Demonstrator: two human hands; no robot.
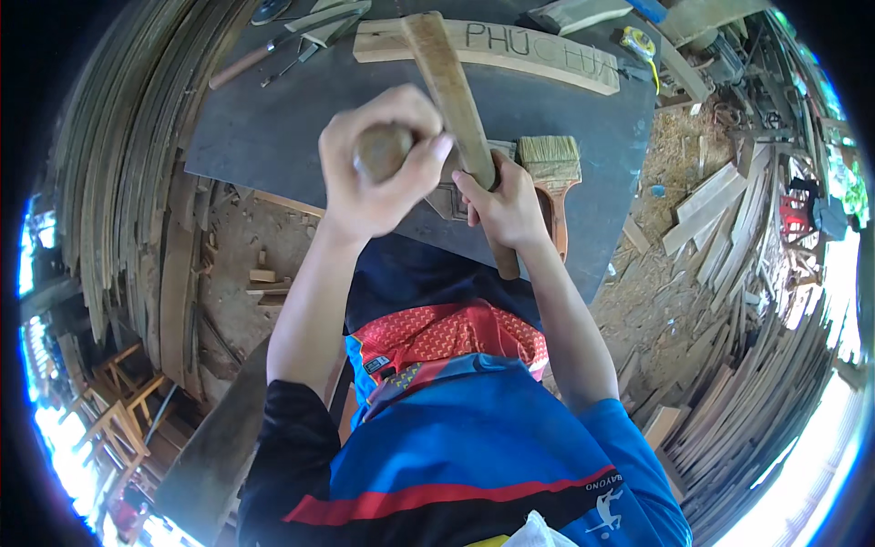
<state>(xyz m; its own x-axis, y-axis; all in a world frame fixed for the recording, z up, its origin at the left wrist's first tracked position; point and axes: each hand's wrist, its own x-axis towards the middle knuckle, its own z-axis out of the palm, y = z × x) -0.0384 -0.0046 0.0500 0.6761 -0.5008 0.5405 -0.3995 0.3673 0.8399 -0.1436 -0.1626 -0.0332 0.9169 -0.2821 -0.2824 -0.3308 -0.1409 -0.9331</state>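
- I stand at a dark grey worktable (pixel 273 128) in an open wood workshop; curved wooden strips (pixel 118 155) are stacked along my far left, light wooden chairs (pixel 114 401) sit low on that side, and the dirt floor under the table edge is strewn with offcuts and shavings.
- At the table's upper left lie hand tools (pixel 292 46), one with a long wooden handle; I cannot make out exactly what kind they are.
- My left hand (pixel 378 169) is closed tight around a rounded brown wooden handle (pixel 383 150). Only its butt end shows between my fingers, so what tool it belongs to and which way it points is hidden.
- My right hand (pixel 506 205) is wrapped around a wooden mallet (pixel 451 100). Its long axis runs from the top of the view, away from me, down and slightly right toward my body; the lower end (pixel 506 264) sticks out below my fist.
- Beneath both hands sits a small wooden workpiece (pixel 451 196), mostly covered, so its shape is hard to tell.
- Just right of my right hand lies a wide bristle brush (pixel 551 164), bristles pointing away from me.
- Across the table's far edge lies a lettered plank (pixel 538 55).
- Far right, loose boards (pixel 720 201) pile up on sawdust; bright daylight washes out the rim.
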